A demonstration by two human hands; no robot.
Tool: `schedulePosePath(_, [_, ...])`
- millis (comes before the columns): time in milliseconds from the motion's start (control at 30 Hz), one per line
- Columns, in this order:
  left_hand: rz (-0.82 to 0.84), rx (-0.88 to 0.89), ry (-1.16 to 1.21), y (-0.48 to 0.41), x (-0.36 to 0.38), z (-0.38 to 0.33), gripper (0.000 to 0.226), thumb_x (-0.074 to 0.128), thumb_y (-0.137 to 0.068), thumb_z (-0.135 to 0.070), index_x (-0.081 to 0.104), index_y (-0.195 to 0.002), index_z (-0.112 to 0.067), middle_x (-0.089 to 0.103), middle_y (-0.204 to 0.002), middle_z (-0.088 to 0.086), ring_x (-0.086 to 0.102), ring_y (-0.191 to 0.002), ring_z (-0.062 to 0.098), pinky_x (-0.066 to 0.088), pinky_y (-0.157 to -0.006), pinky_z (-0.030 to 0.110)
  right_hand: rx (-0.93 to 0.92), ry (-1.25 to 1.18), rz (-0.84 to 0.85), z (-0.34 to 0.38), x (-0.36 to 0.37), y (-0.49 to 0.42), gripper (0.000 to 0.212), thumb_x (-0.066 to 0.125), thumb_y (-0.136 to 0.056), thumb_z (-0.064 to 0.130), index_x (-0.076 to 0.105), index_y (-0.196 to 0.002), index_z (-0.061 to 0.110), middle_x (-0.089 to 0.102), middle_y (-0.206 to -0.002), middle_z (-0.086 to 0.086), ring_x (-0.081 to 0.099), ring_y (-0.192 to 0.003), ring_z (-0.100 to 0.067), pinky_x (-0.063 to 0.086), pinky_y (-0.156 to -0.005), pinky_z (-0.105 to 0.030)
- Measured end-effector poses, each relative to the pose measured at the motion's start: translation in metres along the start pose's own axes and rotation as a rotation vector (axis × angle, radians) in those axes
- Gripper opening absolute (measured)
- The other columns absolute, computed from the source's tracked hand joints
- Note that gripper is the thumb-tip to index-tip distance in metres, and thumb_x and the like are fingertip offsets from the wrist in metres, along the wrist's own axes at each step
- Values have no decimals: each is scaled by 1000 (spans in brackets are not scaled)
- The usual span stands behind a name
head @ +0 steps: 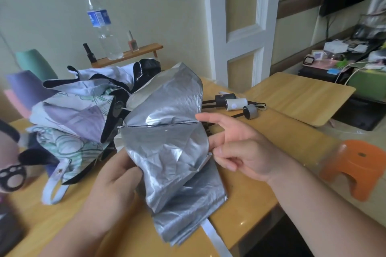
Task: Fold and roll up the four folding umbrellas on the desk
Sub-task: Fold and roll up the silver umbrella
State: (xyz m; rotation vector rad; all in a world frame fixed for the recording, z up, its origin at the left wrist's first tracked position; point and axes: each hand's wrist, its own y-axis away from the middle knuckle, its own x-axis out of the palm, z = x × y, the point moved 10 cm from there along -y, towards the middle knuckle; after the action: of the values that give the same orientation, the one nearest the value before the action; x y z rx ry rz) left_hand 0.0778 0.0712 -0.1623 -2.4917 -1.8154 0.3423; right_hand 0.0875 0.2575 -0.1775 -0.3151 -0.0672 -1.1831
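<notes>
A silver-grey folding umbrella [167, 142] lies collapsed and loose across the wooden desk [250, 183], its panels spread and one rib showing as a dark line. My left hand [112, 181] grips a fold of its fabric at the lower left. My right hand [236, 148] pinches the fabric's right edge with thumb and lower fingers while the index finger points straight left. Behind it lies a heap of other unfolded umbrellas [79, 115], white and lilac with green print and black lining. Their three handles [236, 103], black, white and grey, stick out to the right.
A white strap loop [54, 190] trails from the heap at the left. A water bottle [102, 25] and small bottles stand on a low wooden shelf [129, 54] at the back. An orange stool [359, 165] stands right of the desk. A second table [302, 96] adjoins behind.
</notes>
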Motion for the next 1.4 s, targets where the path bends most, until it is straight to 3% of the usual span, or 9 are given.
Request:
schedulePosePath(100, [25,76,-97,7,0,-3,43,55,-89,17,77,-85,-20,76,-81,-5,70,-71,8,52,-62,14,-20,83,14,2,4,3,66,59,-83,-6,51,-141,24,46,-91,-52,42,-48,-16,31,-49,-24])
schedulePosePath(233, [45,135,-108,6,2,-18,33,82,-75,-31,76,-108,-31,75,-114,-2,71,-107,13,57,-88,23,-23,148,-55,-1,-1,2,59,70,-86,-2,54,-138,21,53,-83,-39,45,-50,-15,41,-52,-21])
schedulePosePath(333, [230,55,-137,1,-7,4,40,92,-60,-13,71,-93,-5,69,-90,17,74,-68,10,60,-66,23,-69,160,-183,3,-10,-2,49,75,-86,2,61,-129,21,61,-70,-11,40,-46,-13,35,-46,-21])
schedulePosePath(500, [101,399,-495,29,16,-40,26,76,-83,-43,81,-94,-21,76,-107,-7,71,-103,8,54,-91,27,-68,170,-310,4,-14,-10,35,73,-89,3,63,-119,17,58,-75,-20,38,-45,-14,32,-43,-21])
schedulePosePath(767, [-95,408,-489,18,-11,-25,32,70,-88,-41,59,-68,-18,72,-85,-5,67,-81,14,50,-75,25,27,-87,-374,3,-35,-18,30,71,-77,15,62,-105,15,50,-65,-5,31,-37,-8,18,-41,-22])
schedulePosePath(1000, [-37,369,-251,20,-4,-30,13,75,-87,-29,81,-98,-31,78,-102,-12,72,-99,5,52,-83,15,14,87,-51,11,-3,-6,44,79,-77,7,69,-116,22,61,-81,-20,52,-50,-17,30,-41,-17])
schedulePosePath(1200, [-83,355,-221,17,-12,-26,3,81,-81,-25,80,-79,-24,76,-80,-10,66,-75,-2,48,-72,12,20,13,-177,3,-19,-3,43,89,-70,14,73,-109,24,55,-74,-18,42,-47,-13,26,-45,-22])
schedulePosePath(1300, [-87,365,-205,18,-14,-24,13,80,-84,-36,81,-84,-22,79,-87,-4,71,-82,6,52,-75,17,7,-61,-151,2,-21,0,56,93,-63,35,71,-113,20,61,-72,-12,46,-48,-13,21,-42,-22])
schedulePosePath(1400, [-92,378,-189,18,-18,-21,36,79,-81,-42,78,-80,-5,78,-87,9,72,-87,32,58,-76,40,-42,13,-116,8,-14,7,60,90,-70,21,63,-123,14,65,-84,-15,53,-55,-12,33,-43,-16])
